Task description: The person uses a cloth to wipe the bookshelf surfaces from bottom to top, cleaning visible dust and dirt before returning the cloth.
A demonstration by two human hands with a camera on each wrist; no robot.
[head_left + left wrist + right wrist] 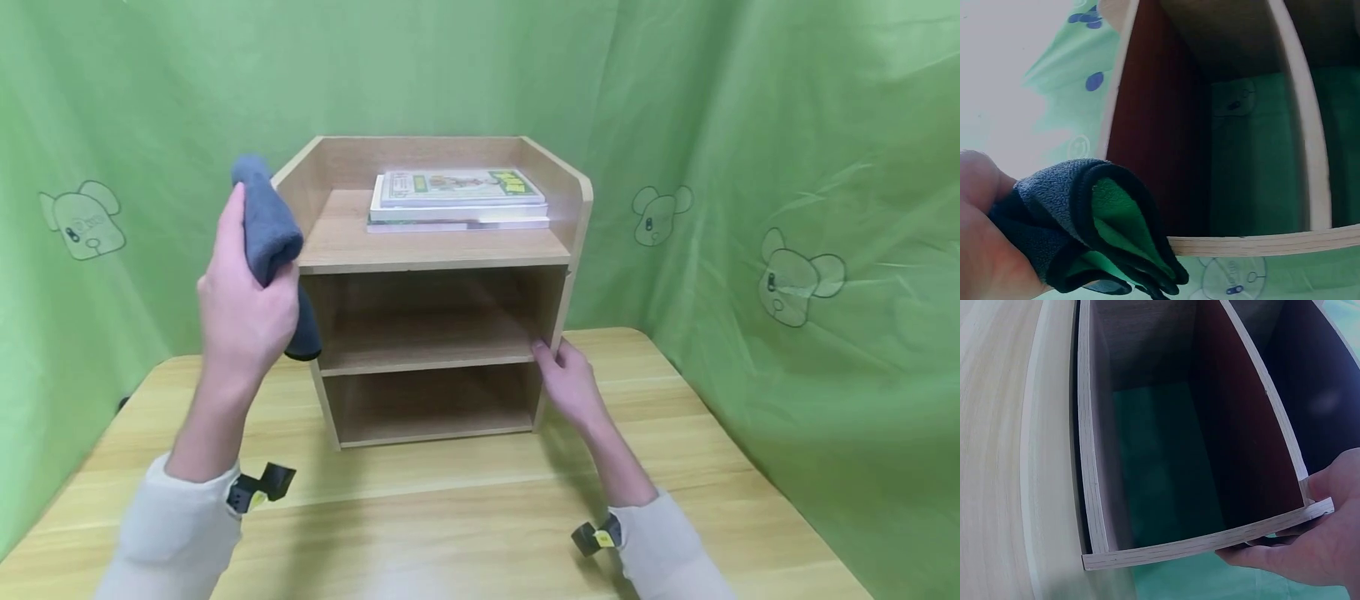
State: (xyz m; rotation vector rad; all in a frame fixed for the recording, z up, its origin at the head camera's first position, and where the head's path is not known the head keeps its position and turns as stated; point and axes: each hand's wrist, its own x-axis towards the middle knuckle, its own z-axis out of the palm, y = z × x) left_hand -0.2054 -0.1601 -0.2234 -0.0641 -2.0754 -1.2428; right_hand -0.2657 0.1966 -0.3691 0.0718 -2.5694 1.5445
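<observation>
A small wooden shelf unit (431, 265) with two open compartments and a raised-edge top stands on the table. My left hand (247, 312) grips a folded blue-grey cloth (268, 221) at the shelf's upper left side. In the left wrist view the cloth (1116, 219) shows dark edging and a green inner face, close to the shelf's side board. My right hand (573, 383) grips the right side board, thumb inside near the middle shelf. The right wrist view shows the fingers (1260, 556) behind that board. Stacked books (459, 200) lie on the top.
The light wood table (420, 517) extends in front of the unit and to both sides. A green curtain (450, 67) with cartoon mouse-like faces hangs behind and along the sides. A small dark object (123, 403) sits at the table's left edge.
</observation>
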